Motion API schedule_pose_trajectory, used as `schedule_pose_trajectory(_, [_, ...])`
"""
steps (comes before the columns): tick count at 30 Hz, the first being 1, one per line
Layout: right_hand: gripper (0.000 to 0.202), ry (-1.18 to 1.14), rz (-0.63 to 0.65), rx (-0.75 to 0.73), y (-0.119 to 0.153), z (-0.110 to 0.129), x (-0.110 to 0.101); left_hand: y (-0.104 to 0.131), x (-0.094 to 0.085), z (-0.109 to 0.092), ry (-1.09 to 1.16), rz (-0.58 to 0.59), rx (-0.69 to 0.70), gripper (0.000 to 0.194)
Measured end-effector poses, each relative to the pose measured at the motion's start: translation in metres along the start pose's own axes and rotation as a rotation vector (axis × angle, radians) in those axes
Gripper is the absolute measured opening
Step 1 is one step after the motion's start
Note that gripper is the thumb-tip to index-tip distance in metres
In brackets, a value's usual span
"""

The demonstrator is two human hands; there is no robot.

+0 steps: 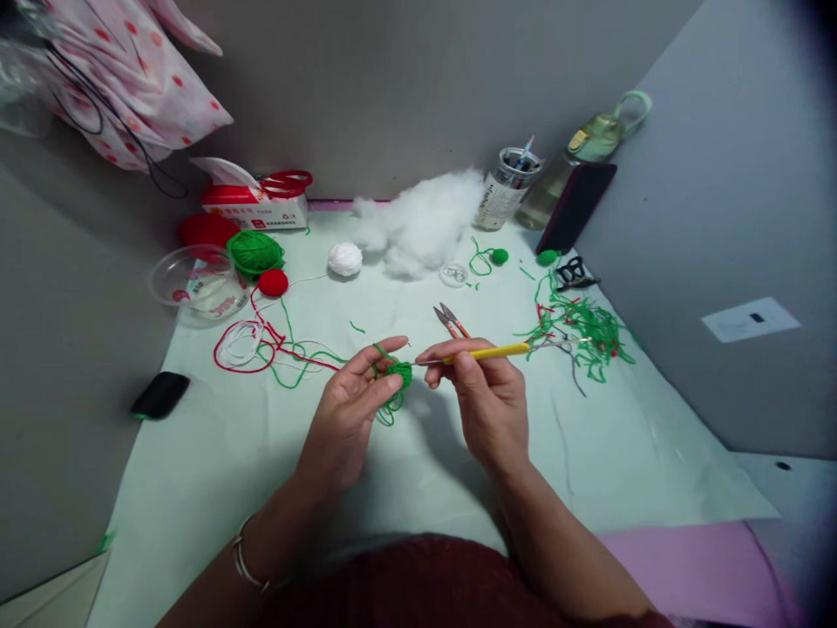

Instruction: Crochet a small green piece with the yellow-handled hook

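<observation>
My left hand (350, 410) pinches a small green crocheted piece (400, 375) between thumb and fingers, with green yarn looped over a raised finger. Green yarn loops hang under the piece. In my right hand (487, 397) is a crochet hook with a yellow handle (497, 352), held like a pen; its metal tip points left and meets the right side of the piece. Orange-handled snips (452, 321) lie just beyond my right hand, blades pointing away, partly covered by the fingers.
White stuffing (425, 222) lies at the back, near a white yarn ball (344, 260). Green and red yarn balls, tangled strands and a plastic tub (196, 283) are at the left. Yarn scraps (592, 331), a phone (575, 209), a bottle (555, 187) and a pen can (506, 192) stand right.
</observation>
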State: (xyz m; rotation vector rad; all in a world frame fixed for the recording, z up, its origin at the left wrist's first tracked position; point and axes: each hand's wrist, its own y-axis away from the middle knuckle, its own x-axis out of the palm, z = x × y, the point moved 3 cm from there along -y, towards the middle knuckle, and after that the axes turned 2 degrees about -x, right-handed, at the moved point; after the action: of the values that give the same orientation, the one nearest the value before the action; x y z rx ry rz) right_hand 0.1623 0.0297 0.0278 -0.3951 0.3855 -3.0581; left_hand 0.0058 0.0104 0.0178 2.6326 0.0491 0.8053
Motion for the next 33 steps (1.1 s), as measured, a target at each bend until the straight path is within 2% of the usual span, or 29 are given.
schedule_pose_trajectory(4, [0.019,0.005,-0.059,-0.011,0.002,0.001,0.000,-0.001,0.002,0.001,0.010,0.032,-0.006,0.040])
schedule_pose_trajectory(9, [0.018,0.050,0.003,0.013,0.004,-0.001,0.004,0.001,0.006,0.003,0.019,0.108,-0.020,0.043])
schedule_pose_trajectory(12, [0.019,-0.053,-0.022,0.037,0.001,-0.001,0.004,0.002,0.005,0.002,0.011,0.115,-0.018,0.050])
schedule_pose_trajectory(15, [0.021,-0.205,-0.021,0.106,-0.003,-0.002,0.005,0.002,0.004,0.001,-0.002,0.108,-0.006,0.047])
schedule_pose_trajectory(18, [0.022,-0.247,0.007,0.145,-0.005,-0.003,0.006,0.001,0.003,0.001,-0.009,0.094,0.005,0.043])
schedule_pose_trajectory(21, [0.021,-0.154,0.000,0.066,-0.001,0.000,0.005,0.002,0.001,0.001,-0.019,0.073,0.022,0.041])
schedule_pose_trajectory(26, [0.019,0.098,-0.047,-0.197,0.009,0.008,0.007,0.002,0.001,0.001,-0.039,0.045,0.030,0.041])
schedule_pose_trajectory(28, [0.019,0.088,-0.019,-0.210,0.010,0.008,0.007,0.002,0.002,0.000,-0.037,0.052,0.022,0.042])
schedule_pose_trajectory(33, [0.020,0.045,0.022,-0.115,0.005,0.006,0.005,0.002,0.000,-0.003,-0.062,0.036,0.075,0.040])
